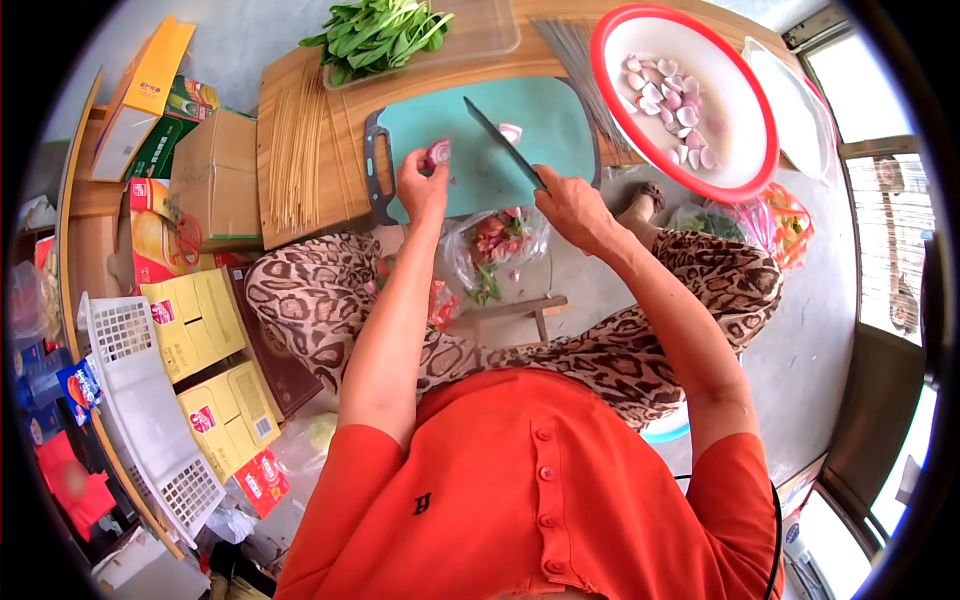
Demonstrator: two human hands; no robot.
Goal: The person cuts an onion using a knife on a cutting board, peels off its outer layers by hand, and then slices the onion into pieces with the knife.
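A teal cutting board (540,110) with a dark handle lies on the wooden table. My left hand (422,185) is closed on a cut piece of red onion (438,152) above the board's left part. In my right hand (577,205) is a knife (503,143), its dark blade slanting up and left across the board. Another onion piece (511,133) rests on the board just right of the blade. To the right, a white basin (640,140) with a red rim holds several onion pieces (688,117).
Leafy greens (385,35) fill a clear plastic tray (490,30) at the back. Thin bamboo skewers (297,150) lie left of the board, metal skewers (575,60) behind it. A plastic bag of scraps (495,240) sits below the table edge. Boxes (212,170) stand at the left.
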